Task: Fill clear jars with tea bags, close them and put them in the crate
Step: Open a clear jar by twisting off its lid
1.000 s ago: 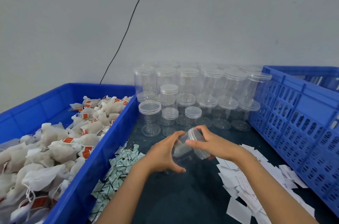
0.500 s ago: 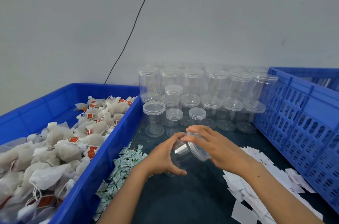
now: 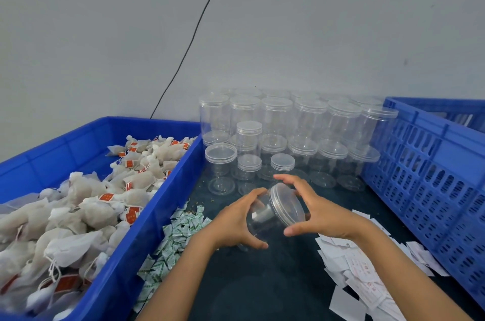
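I hold one clear jar [image 3: 265, 218] tilted on its side above the dark table. My left hand [image 3: 236, 221] grips the jar's body from the left. My right hand [image 3: 312, 210] curls round its clear lid [image 3: 287, 206], thumb below and fingers over the top. Something pale shows through the jar's wall. White tea bags [image 3: 86, 205] with red tags fill the blue bin [image 3: 136, 236] on the left. The blue slotted crate [image 3: 430, 184] stands at the right.
Several empty clear jars [image 3: 278, 136] with lids stand stacked in rows against the grey wall. Small green-printed sachets [image 3: 178, 236] lie beside the bin. White paper slips [image 3: 362, 278] are scattered at the right front. A black cable [image 3: 194, 31] runs down the wall.
Both hands lifted the jar slightly toward me and tilted it further. My right hand shifted round the lid, its fingers more spread. The view moved a little to the left.
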